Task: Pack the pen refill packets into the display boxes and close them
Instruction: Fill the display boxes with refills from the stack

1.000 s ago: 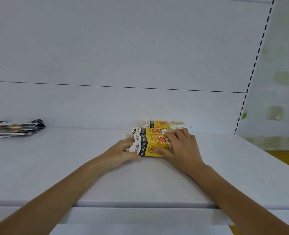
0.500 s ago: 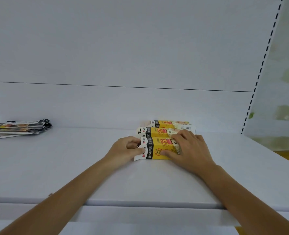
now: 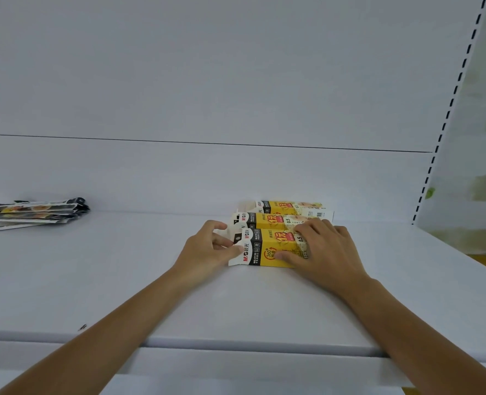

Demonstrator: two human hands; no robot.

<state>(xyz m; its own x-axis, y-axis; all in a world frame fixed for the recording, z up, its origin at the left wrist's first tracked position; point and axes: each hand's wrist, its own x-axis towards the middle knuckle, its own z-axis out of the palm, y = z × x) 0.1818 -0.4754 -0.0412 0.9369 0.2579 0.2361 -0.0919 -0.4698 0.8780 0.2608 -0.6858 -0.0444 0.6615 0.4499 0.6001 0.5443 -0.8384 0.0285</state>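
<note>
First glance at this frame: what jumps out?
Three yellow boxes sit in a row on the white shelf. Both hands are on the nearest box: the left hand pinches its left end, and the right hand holds its body. A stack of packets lies far left.

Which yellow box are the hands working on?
The front box, nearest the person: the left hand holds its end flap, the right hand grips its body.

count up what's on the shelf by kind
yellow display boxes: 3, near box, middle box, far box
stack of refill packets: 1, packets inside too flat to count
hands: 2, left hand, right hand, both on the near box
total: 6
</note>
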